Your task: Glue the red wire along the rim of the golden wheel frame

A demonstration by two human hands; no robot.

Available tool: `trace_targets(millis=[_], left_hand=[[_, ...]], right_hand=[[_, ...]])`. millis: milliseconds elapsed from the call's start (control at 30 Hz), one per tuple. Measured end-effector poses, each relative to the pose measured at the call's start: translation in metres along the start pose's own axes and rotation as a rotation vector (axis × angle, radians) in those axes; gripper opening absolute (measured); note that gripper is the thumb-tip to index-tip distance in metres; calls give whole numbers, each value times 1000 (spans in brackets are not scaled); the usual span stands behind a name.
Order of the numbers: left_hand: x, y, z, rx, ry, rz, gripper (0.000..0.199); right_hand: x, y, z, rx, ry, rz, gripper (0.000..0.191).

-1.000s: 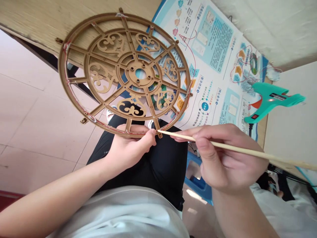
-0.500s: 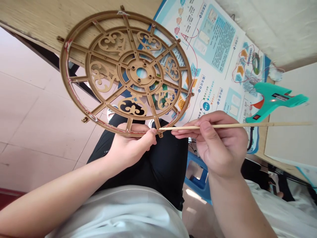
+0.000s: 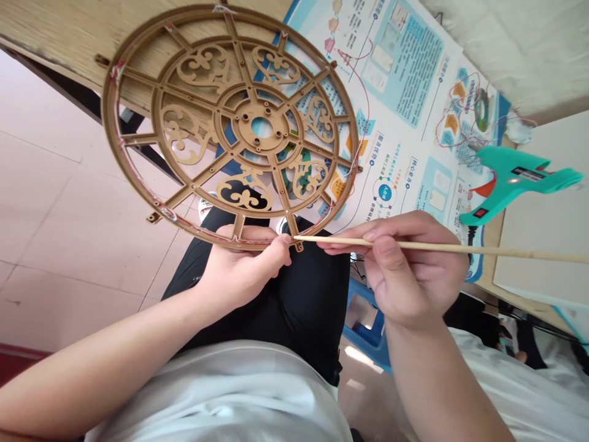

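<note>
A round gold-brown openwork frame, with spokes and scroll ornaments, is held up over my lap. My left hand grips its near rim, thumb on top and fingers beneath. Thin red and white wires run along the inside of the outer ring. Between thumb and fingers my right hand pinches a thin wooden stick. The stick's pointed tip meets the rim beside my left thumb, at the wire; whether it presses on the wire I cannot tell.
A teal glue gun lies at the right on a printed poster covering part of the wooden table. Loose red wires curl near it. Below is a blue stool. Another person's pale clothing shows at lower right.
The stick's far end has swung down toward me, while its tip stays at nearly the same spot on the rim. The frame has tilted slightly and sits a little higher in view.
</note>
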State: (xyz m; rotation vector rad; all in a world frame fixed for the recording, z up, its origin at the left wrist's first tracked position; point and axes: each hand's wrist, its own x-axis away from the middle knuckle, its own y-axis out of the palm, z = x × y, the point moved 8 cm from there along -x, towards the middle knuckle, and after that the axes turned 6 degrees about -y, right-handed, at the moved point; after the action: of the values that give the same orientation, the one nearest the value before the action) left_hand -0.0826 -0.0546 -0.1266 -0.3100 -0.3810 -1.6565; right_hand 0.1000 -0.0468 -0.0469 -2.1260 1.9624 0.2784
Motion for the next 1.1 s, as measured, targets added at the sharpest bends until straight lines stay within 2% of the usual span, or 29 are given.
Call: trace_targets(millis=[100, 533, 767, 900, 1033, 1100], left_hand=[[0, 0, 0, -13, -3, 3, 33], [1, -1, 0, -45, -22, 29, 33], [-1, -1, 1, -37, -25, 38, 32], [-1, -1, 0, -33, -26, 24, 32], [-2, 1, 1, -19, -28, 3, 31], [-1, 2, 1, -2, -23, -8, 31]], right_hand=[[3, -2, -1, 10, -20, 31, 9], [4, -1, 9, -64, 95, 57, 7], [2, -2, 17, -52, 214, 65, 8], [0, 1, 4, 67, 135, 39, 8], [0, 5, -20, 346, -24, 46, 10], [1, 8, -29, 463, -50, 14, 10]])
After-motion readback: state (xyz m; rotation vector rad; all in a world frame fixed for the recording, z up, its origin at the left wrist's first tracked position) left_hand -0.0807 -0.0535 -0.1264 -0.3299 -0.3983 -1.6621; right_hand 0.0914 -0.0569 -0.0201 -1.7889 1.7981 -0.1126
